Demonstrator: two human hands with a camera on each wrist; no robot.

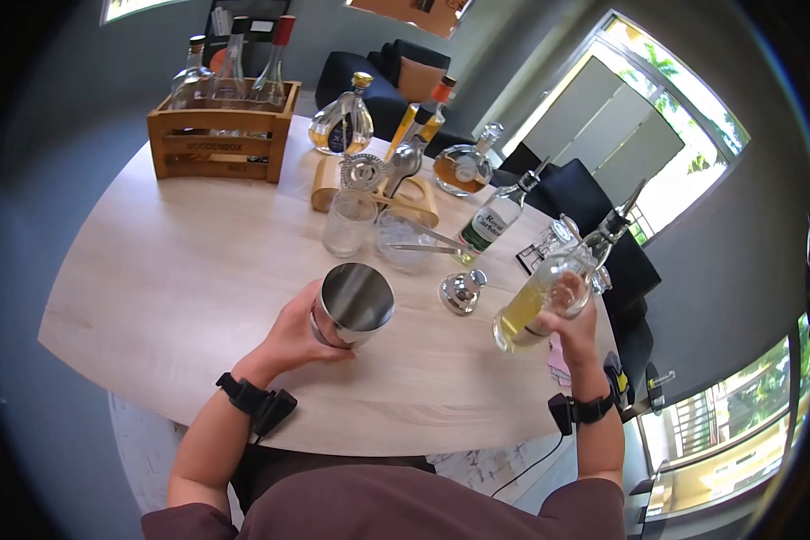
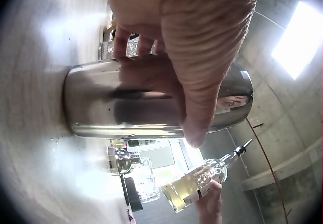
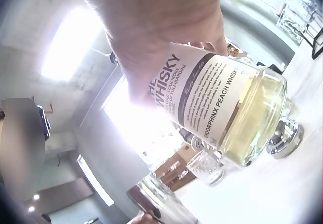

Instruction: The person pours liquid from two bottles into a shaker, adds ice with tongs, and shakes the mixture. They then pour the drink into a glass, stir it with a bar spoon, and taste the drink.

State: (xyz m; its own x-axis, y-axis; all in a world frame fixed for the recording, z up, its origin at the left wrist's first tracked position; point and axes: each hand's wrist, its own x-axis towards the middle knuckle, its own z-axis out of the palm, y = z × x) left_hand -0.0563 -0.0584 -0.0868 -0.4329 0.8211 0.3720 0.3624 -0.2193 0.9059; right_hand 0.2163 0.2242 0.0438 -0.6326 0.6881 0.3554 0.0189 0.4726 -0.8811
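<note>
My left hand (image 1: 290, 335) grips a steel shaker tin (image 1: 356, 308) that stands upright on the table with its mouth up. In the left wrist view the thumb and fingers wrap round the tin (image 2: 151, 100). On the right, my right hand (image 1: 574, 324) holds a whisky bottle (image 1: 524, 315) with pale yellow liquid and a metal pourer. The bottle is tilted and raised over the table; its label (image 3: 204, 95) reads "peach whisky". Between the hands, the shaker's strainer top with cap (image 1: 462, 292) rests on the table.
Behind the tin stand a clear glass (image 1: 348, 223) and an ice bowl (image 1: 405, 241) with tongs (image 1: 427, 247) across it. Further back are a wooden bar-tool stand (image 1: 328, 184), several liquor bottles (image 1: 493, 216) and a wooden crate (image 1: 220, 144) of bottles. Glasses in a rack (image 1: 549, 243) stand at the right.
</note>
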